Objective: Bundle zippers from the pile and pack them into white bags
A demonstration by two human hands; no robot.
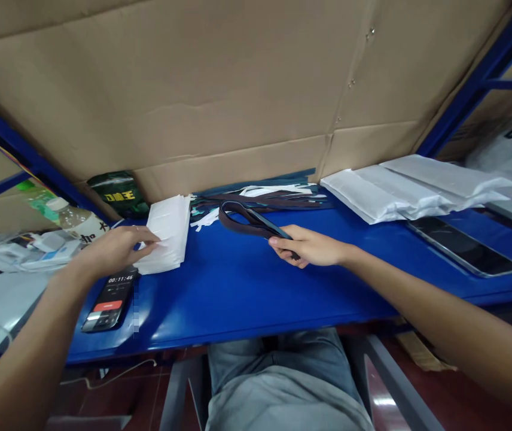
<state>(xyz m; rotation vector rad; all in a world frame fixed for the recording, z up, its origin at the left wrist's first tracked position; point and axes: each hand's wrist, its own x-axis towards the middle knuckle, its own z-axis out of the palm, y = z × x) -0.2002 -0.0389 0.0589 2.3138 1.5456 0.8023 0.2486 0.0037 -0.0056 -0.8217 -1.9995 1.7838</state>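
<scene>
My right hand is closed on the ends of a folded dark strap, whose loop points left above the blue table. On the left, my left hand reaches over a stack of thin white bags, thumb and fingertips at its top sheet. Whether those fingers grip a sheet or only touch it, I cannot tell. Behind the strap lies a pile of dark, white and teal straps along the cardboard wall.
Packed white pouches lie at the back right, with a dark phone in front. A phone showing a timer is below my left wrist. A green bag, a bottle and cables stand left. Cardboard walls the back.
</scene>
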